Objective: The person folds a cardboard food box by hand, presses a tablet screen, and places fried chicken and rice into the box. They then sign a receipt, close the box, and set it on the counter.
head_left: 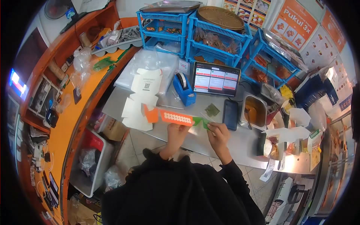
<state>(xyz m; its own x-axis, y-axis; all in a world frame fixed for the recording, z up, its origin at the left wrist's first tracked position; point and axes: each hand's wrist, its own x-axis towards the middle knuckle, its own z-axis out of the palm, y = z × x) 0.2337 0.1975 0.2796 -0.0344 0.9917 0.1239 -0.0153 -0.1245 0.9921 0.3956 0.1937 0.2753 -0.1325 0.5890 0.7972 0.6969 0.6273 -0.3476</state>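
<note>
Over my feed, the left hand [177,133] grips the near edge of an orange carton [175,117] above the table [245,148]; the right hand [218,134] pinches its green end flap [201,122]. I judge this a folding step, calling next for a firm crease there, panel held steady.

Orange-green carton [175,117] — in both hands [219,135]

Blue racks [214,48] line the far edge of the surface [240,146], a tablet [216,78] before them, a tape dispenser [183,93] beside it; rightward, a phone [230,114] neighbours a metal pan [265,112].
</note>
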